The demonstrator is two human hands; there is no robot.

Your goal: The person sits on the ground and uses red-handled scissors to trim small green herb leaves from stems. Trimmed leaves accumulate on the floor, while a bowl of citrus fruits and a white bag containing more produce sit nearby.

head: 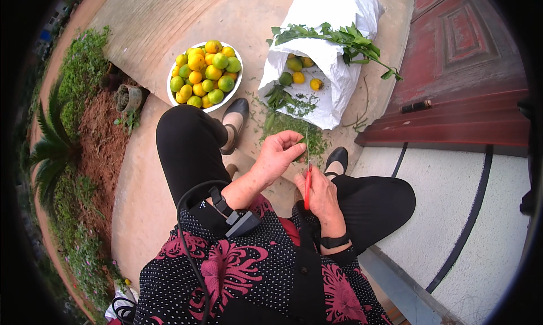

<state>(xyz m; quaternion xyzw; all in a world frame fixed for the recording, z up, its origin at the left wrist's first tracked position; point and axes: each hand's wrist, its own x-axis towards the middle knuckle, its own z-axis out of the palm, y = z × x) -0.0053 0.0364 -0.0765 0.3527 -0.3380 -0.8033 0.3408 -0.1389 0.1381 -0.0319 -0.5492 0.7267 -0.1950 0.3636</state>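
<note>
Between the thumb and fingers of my left hand (278, 153) is a green leaf (301, 149), mostly covered by the fingers. My right hand (324, 195) grips red-handled scissors (308, 185), whose blades point away from me right beside the leaf. Under both hands, green leaf clippings (292, 130) lie scattered on the concrete. Just past them a white woven sack (339, 87) lies on its side, its mouth towards me. Several green and yellow citrus fruits (298, 77) sit inside the mouth, and a leafy branch (331, 36) is draped over the top.
A white basin (239, 81) heaped with yellow and green citrus fruits stands left of the sack. To the right are a worn red door (462, 57) and a white wall (449, 206). A plant bed (95, 138) with a pot (129, 98) borders the concrete at left.
</note>
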